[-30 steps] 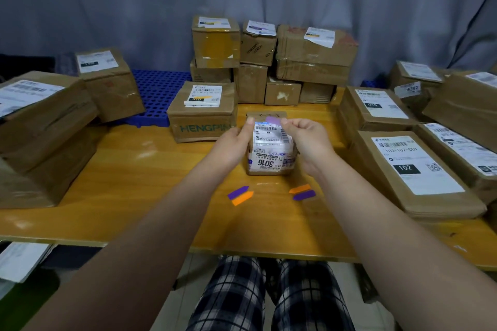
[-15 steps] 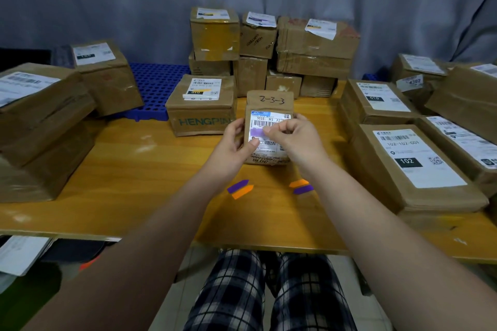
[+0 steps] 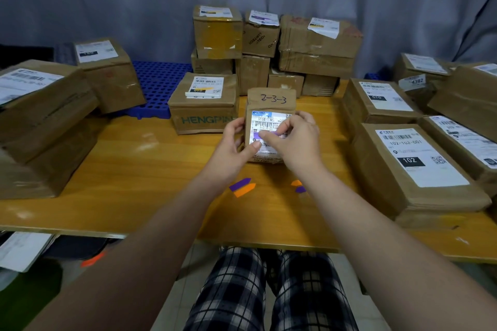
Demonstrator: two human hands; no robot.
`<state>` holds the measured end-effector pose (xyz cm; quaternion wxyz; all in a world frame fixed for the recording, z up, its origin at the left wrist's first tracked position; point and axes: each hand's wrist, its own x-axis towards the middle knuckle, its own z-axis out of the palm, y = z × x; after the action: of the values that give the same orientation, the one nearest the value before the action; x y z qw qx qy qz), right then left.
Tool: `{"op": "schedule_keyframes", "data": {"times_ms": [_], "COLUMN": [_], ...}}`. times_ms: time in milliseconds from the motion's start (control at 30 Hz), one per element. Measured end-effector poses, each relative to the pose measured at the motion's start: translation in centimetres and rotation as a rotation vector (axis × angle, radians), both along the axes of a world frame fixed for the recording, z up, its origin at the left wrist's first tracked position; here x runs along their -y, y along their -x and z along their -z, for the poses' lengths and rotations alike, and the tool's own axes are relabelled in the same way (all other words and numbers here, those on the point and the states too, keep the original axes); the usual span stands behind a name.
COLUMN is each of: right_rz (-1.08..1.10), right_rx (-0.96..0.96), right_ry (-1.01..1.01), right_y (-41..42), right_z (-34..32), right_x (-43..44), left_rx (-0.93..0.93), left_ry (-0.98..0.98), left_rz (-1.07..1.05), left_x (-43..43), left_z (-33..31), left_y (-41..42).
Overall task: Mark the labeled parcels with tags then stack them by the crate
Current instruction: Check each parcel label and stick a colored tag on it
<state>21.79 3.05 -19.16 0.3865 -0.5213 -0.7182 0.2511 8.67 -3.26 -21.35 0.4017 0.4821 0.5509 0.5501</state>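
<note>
Head view: a purple tag (image 3: 256, 136) is being fixed to the label (image 3: 265, 122) of the small parcel (image 3: 271, 99) marked 2-3-3, at the centre of the frame.
The small parcel is held upright at the worktop (image 3: 134, 169), gripped on its left side by the left hand (image 3: 236, 142). The tag is pinched against the label by the fingers of the right hand (image 3: 295, 140). Tagging is judged nearly done; next, the tag needs pressing flat and the parcel needs carrying to the blue crate (image 3: 158, 83) at upper left.

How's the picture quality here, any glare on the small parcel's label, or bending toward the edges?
Head view: the label on the small parcel glows bluish-white, its top lines washed out. Head view again: the near edge of the table bows from the wide-angle lens, and the left boxes look soft.
</note>
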Motion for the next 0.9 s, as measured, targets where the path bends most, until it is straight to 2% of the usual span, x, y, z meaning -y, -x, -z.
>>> {"op": "schedule_keyframes", "data": {"times_ms": [100, 233, 367, 433, 533, 667, 767, 900], "right_rz": [0.008, 0.004, 0.066, 0.016, -0.125, -0.082, -0.069, -0.111], "right_rx": [0.047, -0.11, -0.222, -0.221, -0.036, 0.35, 0.436, 0.401], "right_ry": [-0.02, -0.043, -0.033, -0.049, 0.035, -0.092, -0.185, -0.141], "right_y": [0.3, 0.0, -0.4, -0.5, -0.6, 0.3, 1.9, 4.0], "right_z": [0.0, 0.3, 1.1, 1.4, 1.6, 1.2, 0.7, 0.0], "right_x": [-0.1, -0.8, -1.2, -1.3, -1.1, -2.4, -4.4, -7.4], "left_rx": [-0.005, -0.047, -0.252, -0.319, -0.443, -0.908, -1.088, -1.171], "left_ry": [0.006, 0.012, 0.02, 0.022, -0.001, -0.076, -0.055, 0.004], "left_rz": [-0.002, -0.012, -0.094, -0.127, -0.144, -0.23, -0.336, -0.352], "left_x": [0.0, 0.0, -0.8, -1.5, -2.7, -3.6, -4.2, -4.8], "left_z": [0.0, 0.0, -0.3, -0.6, -1.1, -1.7, -2.2, -2.5], "left_y": [-0.1, 0.1, 0.0, 0.1, 0.8, 2.4, 3.8, 5.7]}}
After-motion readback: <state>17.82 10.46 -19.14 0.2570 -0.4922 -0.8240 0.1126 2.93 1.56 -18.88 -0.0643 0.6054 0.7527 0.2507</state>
